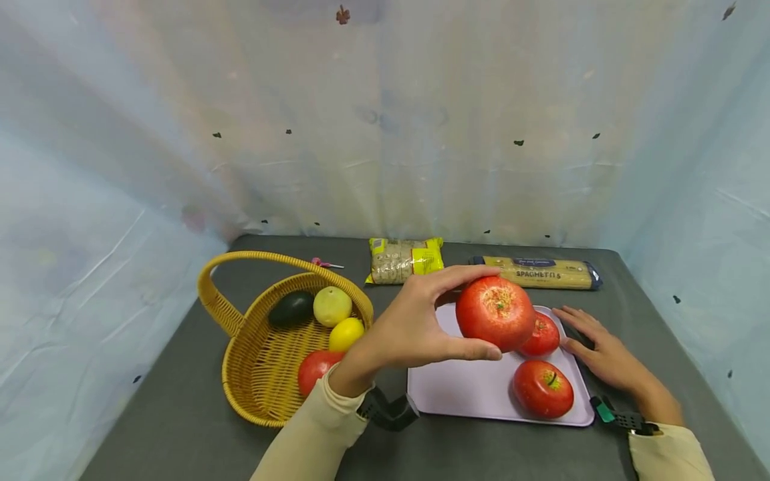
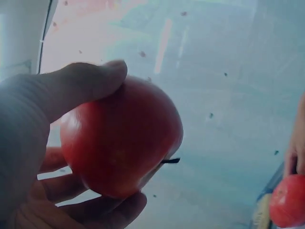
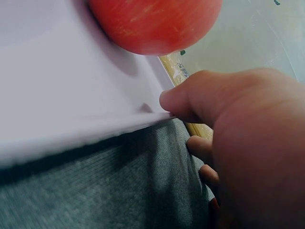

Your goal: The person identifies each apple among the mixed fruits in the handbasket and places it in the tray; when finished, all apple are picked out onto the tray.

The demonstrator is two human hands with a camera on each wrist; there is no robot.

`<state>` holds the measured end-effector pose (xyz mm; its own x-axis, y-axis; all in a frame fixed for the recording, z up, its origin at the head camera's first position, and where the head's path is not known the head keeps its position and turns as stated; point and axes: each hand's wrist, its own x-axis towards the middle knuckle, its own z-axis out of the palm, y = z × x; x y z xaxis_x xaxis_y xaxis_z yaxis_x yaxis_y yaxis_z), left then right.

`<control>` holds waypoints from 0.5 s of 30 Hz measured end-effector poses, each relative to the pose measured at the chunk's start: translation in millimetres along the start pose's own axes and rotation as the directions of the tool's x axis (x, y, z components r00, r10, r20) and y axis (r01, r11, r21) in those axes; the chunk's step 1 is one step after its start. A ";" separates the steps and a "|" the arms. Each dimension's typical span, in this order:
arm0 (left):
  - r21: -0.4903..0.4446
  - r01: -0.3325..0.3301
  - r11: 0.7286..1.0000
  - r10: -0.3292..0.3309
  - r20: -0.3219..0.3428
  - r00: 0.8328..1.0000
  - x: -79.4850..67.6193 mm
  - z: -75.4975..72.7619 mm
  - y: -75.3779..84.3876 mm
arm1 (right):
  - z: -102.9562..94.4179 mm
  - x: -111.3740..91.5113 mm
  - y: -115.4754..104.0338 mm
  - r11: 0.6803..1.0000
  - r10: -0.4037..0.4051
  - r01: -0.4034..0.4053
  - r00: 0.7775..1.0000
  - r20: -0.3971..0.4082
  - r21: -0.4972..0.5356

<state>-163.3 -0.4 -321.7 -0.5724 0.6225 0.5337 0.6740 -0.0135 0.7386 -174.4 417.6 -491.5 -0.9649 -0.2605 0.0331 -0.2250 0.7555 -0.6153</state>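
Note:
My left hand (image 1: 415,321) grips a red apple (image 1: 494,314) between thumb and fingers, holding it up above the lilac tray (image 1: 457,391). In the left wrist view the dark stem of this held apple (image 2: 126,138) points away from the palm. Two more red apples lie on the tray's right side: a rear one (image 1: 541,336), partly hidden by the held one, and a front one (image 1: 543,389) with its stem up. My right hand (image 1: 610,354) rests beside the tray's right edge, its fingers extended. The thumb (image 3: 186,98) touches the tray's rim near a corner.
Left of the tray stands a yellow wicker basket (image 1: 237,374) with a tall handle. It holds an avocado-like dark fruit (image 1: 291,308), a pale green round fruit (image 1: 332,306), a lemon (image 1: 345,334) and a red fruit (image 1: 317,369). Behind lie a lollipop (image 1: 325,263), a yellow-ended bag (image 1: 403,260) and spaghetti (image 1: 535,272).

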 end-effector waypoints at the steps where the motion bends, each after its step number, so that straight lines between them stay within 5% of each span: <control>1: -0.001 0.017 1.000 -0.017 -0.007 1.000 0.7 1.7 -3.0 | -0.4 0.0 0.1 1.000 0.000 0.000 1.000 0.001 -0.001; 15: 0.045 0.134 0.990 -0.132 -0.057 0.990 10.2 35.7 -40.9 | -2.0 0.8 -1.2 1.000 0.018 -0.018 1.000 0.020 -0.015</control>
<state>-180.0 34.5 -361.2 -0.6820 0.5730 0.4545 0.6114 0.1058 0.7842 -175.2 417.6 -489.2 -0.9660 -0.2586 0.0065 -0.2098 0.7687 -0.6042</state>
